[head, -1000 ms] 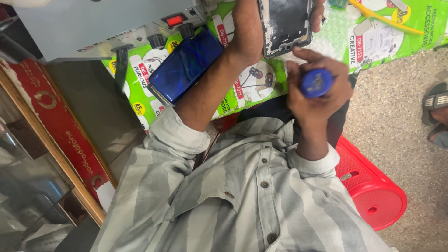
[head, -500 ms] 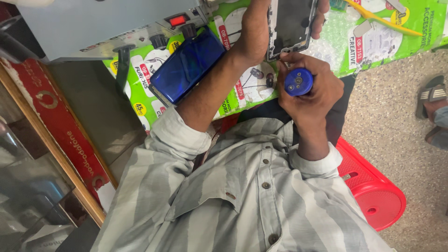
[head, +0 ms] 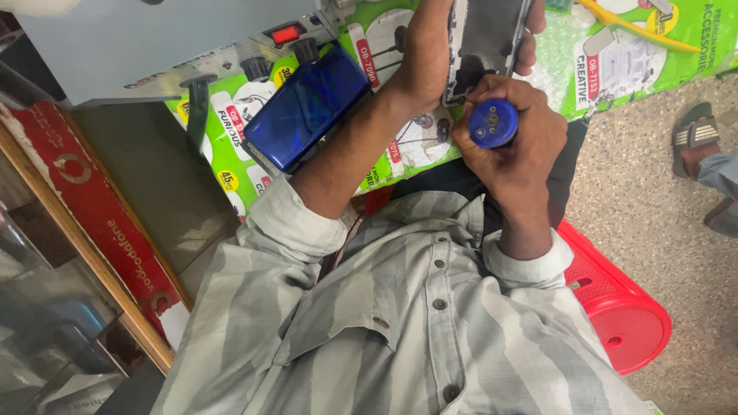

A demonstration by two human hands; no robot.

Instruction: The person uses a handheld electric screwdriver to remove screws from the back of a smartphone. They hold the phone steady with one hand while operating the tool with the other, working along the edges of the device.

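Observation:
My left hand (head: pixel 425 58) grips an opened phone (head: pixel 492 34), its dark inner side facing me, above the bench. My right hand (head: pixel 526 157) is closed around a screwdriver with a round blue handle (head: pixel 493 123). The screwdriver points at the phone's lower edge, and its tip is hidden behind the handle. A glossy blue phone back (head: pixel 307 107) lies on the bench, right beside my left forearm.
Green printed packaging sheets (head: pixel 638 54) cover the bench. A grey box with a red switch and knobs (head: pixel 284 34) stands at the back left. A red plastic stool (head: pixel 615 307) is under me. Another person's sandalled foot (head: pixel 696 142) is at right. A wooden-framed glass counter (head: pixel 84 253) is at left.
My right hand has brought the blue screwdriver left, up against the phone's lower edge. My left hand has shifted the phone slightly right.

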